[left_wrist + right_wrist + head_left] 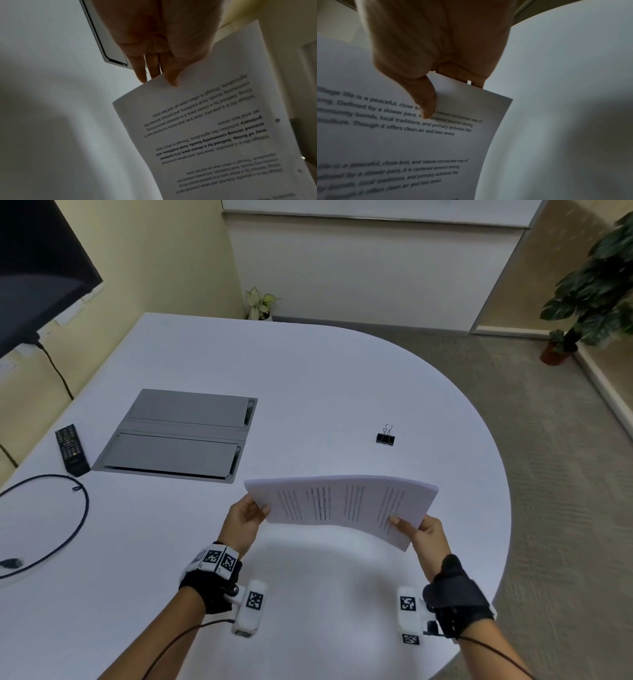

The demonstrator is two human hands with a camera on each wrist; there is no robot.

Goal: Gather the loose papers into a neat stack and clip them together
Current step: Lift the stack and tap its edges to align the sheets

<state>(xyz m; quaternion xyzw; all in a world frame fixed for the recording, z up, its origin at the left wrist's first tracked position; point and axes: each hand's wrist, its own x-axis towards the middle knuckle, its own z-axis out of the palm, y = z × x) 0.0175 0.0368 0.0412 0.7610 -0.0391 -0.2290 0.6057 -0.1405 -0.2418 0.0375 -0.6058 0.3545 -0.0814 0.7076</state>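
Note:
A stack of printed white papers [342,505] hangs in the air above the white table [308,388], bowed upward in the middle. My left hand [245,520] grips its left end, thumb on top and fingers [142,73] at the edge. My right hand [423,534] pinches the right end, its thumb [426,102] lying on the printed text of the papers [402,135]. The left wrist view shows the same papers [214,135] from below my palm. A black binder clip [386,437] lies on the table beyond the papers, to the right, touched by neither hand.
A grey recessed cable-box lid [178,434] sits in the table at left centre. A black remote [71,449] and a looped black cable [68,525] lie at the far left. The table's curved edge [493,460] drops to carpet on the right.

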